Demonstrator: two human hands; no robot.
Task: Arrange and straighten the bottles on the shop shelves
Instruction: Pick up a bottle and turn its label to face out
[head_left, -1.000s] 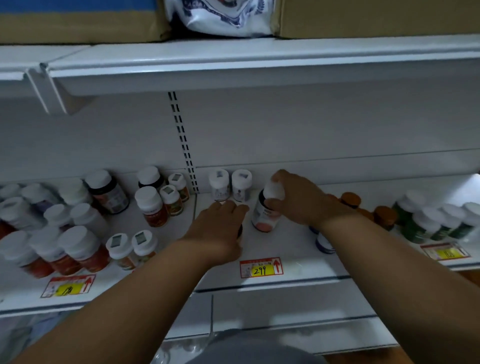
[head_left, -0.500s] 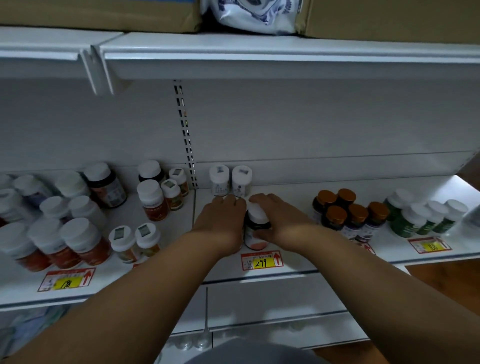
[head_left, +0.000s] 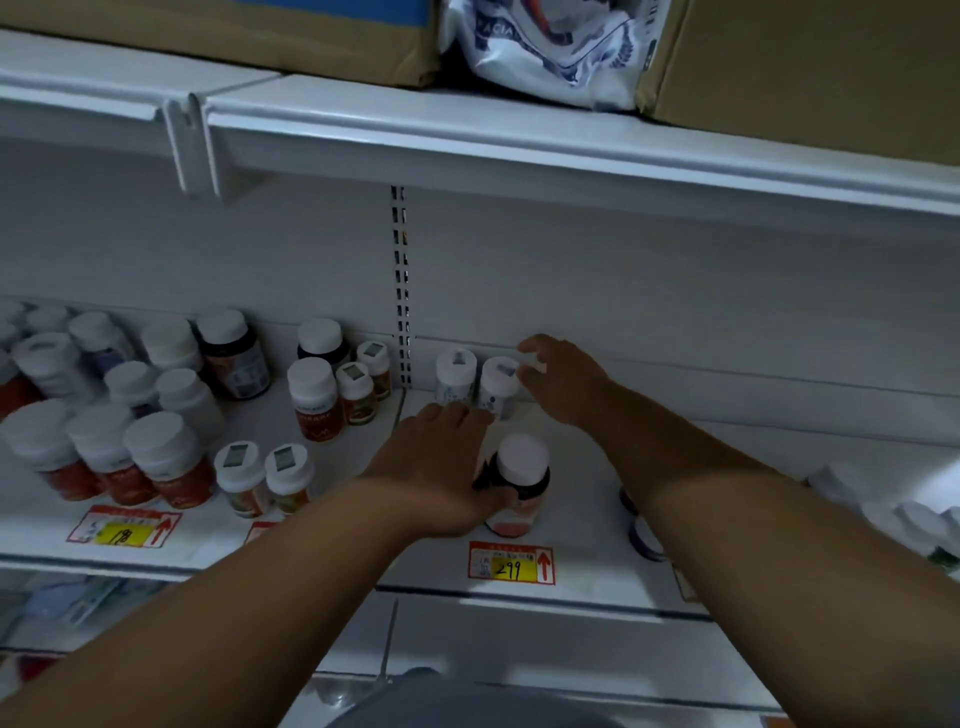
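Work is partway: our left hand (head_left: 441, 467) lies flat against the dark bottle (head_left: 517, 486), our right hand (head_left: 563, 382) pinches a back bottle (head_left: 532, 366); left-side bottles (head_left: 130, 415) remain scattered.

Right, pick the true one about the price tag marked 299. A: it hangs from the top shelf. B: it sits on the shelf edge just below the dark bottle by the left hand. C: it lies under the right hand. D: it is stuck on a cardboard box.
B: the 299 tag sits on the shelf front edge, right below the dark bottle beside the left hand.
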